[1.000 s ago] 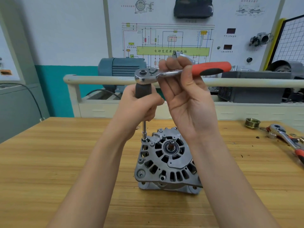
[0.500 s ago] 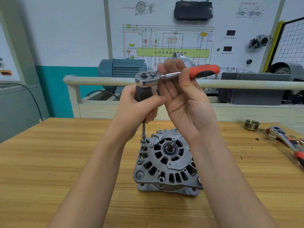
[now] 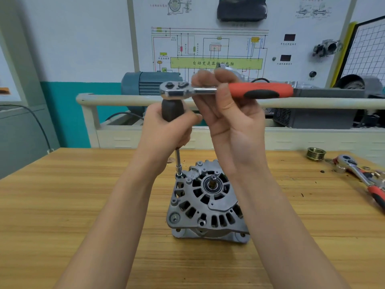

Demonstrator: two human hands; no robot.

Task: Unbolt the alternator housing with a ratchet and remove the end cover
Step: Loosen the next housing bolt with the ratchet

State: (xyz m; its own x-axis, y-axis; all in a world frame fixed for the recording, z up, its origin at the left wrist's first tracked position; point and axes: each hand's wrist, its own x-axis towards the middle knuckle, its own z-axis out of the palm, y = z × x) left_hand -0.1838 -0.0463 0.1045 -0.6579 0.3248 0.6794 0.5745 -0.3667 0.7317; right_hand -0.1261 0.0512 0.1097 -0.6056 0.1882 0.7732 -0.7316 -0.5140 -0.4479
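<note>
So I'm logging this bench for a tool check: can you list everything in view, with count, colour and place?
alternator: one, grey metal, standing on the table centre.
ratchet: one, chrome head, red and black handle, held above the alternator.
extension driver: one, dark grip on a steel shaft, its socket on a bolt at the alternator's upper left.
second ratchet: one, chrome and red, lying at the table's right edge.
pulley: one, brass-coloured, far right of the table.
table: one, light wood.
electric motor: one, blue-grey, behind the rail.
wiring diagram board: one, white, back wall.
left hand: grips the driver's handle.
right hand: pinches the ratchet near its head.
</note>
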